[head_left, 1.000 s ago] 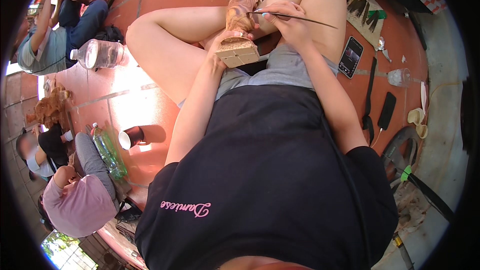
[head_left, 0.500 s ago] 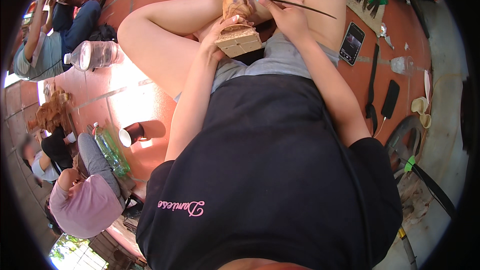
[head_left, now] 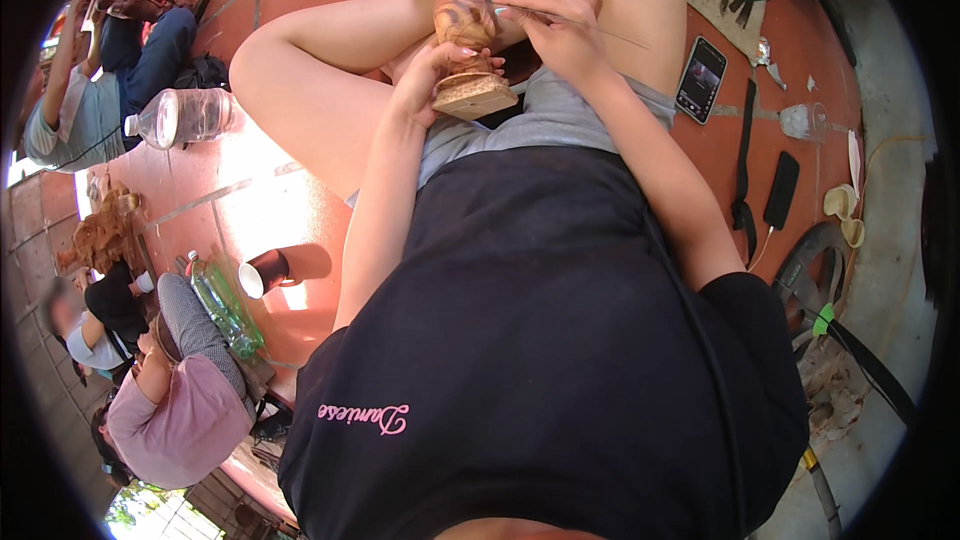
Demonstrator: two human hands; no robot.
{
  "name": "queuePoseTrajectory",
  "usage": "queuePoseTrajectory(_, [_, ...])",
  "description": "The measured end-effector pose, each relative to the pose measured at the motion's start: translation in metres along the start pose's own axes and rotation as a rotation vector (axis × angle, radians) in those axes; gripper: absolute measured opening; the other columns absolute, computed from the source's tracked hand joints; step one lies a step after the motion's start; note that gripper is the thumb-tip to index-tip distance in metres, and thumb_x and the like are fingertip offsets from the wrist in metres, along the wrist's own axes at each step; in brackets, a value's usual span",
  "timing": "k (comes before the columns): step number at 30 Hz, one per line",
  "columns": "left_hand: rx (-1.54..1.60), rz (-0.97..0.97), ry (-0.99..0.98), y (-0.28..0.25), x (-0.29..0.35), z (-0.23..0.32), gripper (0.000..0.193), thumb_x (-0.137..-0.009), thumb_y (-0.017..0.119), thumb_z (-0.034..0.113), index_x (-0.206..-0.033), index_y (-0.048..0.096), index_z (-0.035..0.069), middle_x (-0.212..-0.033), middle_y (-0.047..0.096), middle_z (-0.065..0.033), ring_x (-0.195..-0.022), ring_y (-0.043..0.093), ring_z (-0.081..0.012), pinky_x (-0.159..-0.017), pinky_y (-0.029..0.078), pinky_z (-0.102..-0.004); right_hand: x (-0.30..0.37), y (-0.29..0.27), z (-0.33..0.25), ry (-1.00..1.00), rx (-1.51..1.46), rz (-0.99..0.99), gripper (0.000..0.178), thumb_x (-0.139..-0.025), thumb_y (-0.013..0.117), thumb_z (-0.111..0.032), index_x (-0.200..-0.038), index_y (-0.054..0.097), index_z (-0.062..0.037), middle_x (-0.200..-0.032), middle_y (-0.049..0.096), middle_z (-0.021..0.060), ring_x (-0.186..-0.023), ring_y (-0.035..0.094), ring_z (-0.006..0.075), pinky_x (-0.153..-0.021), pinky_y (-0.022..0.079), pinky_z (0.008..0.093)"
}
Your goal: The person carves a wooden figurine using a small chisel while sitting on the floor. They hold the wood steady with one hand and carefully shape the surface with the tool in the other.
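Observation:
A turned wooden post (head_left: 465,12) with swirling grain and square block ends stands tilted between my legs. My left hand (head_left: 424,78) is wrapped round its narrow lower part, just above the pale square base. Pinched in the fingers of my right hand (head_left: 558,28) is a thin rod-like tool (head_left: 628,41). It is slim and blurred, so its exact kind is unclear. Its front end is at the post's right side, by my fingertips; I cannot tell whether it touches the wood.
On the tiled floor to my right lie a phone (head_left: 702,80), a black strap (head_left: 746,155), a power bank (head_left: 781,190) and a clear cup (head_left: 803,122). Leftward are a large clear bottle (head_left: 190,118), a dark cup (head_left: 265,272) and a green bottle (head_left: 225,305). Several people sit farther left.
My right hand and the tool have shifted slightly, and the tool now looks thinner and blurred. The post has moved a little left and tilted, showing less of its base's underside.

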State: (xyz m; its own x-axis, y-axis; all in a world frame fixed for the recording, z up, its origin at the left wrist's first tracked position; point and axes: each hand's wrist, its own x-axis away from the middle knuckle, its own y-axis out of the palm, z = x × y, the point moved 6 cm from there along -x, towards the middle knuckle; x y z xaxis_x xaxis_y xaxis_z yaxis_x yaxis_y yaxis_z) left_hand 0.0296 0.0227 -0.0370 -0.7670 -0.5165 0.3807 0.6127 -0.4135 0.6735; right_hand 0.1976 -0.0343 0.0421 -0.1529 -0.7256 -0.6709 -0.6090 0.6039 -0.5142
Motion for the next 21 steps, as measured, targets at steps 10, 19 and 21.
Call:
queuePoseTrajectory(10, [-0.248,0.102,0.016,0.001,0.001,0.005,0.042,-0.081,0.074,0.010,-0.117,0.052,0.002,-0.090,0.066,-0.0137,-0.079,0.069,-0.0256,-0.074,0.059,-0.0414,0.002,0.007,0.002,0.025,-0.025,-0.052,0.012,-0.084,0.074,-0.018,-0.096,0.077,-0.0209,-0.090,0.072,-0.0070,-0.088,0.061,0.0071,-0.099,0.028,0.0341])
queuePoseTrajectory(19, [-0.195,0.101,0.021,-0.002,0.002,0.003,0.042,-0.079,0.072,0.008,-0.115,0.052,0.001,-0.092,0.065,-0.0140,-0.084,0.068,-0.0264,-0.077,0.059,-0.0422,0.001,0.011,0.008,0.039,-0.062,-0.017,0.007,-0.085,0.074,-0.027,-0.090,0.077,-0.0237,-0.089,0.073,-0.0097,-0.087,0.060,0.0069,-0.095,0.029,0.0332])
queuePoseTrajectory(21, [-0.167,0.101,0.023,-0.002,0.002,0.002,0.040,-0.079,0.071,0.008,-0.114,0.053,0.001,-0.092,0.065,-0.0134,-0.085,0.068,-0.0263,-0.078,0.059,-0.0425,0.005,0.017,0.015,0.044,-0.090,-0.070,0.008,-0.086,0.073,-0.028,-0.090,0.078,-0.0233,-0.090,0.073,-0.0099,-0.086,0.061,0.0075,-0.094,0.030,0.0326])
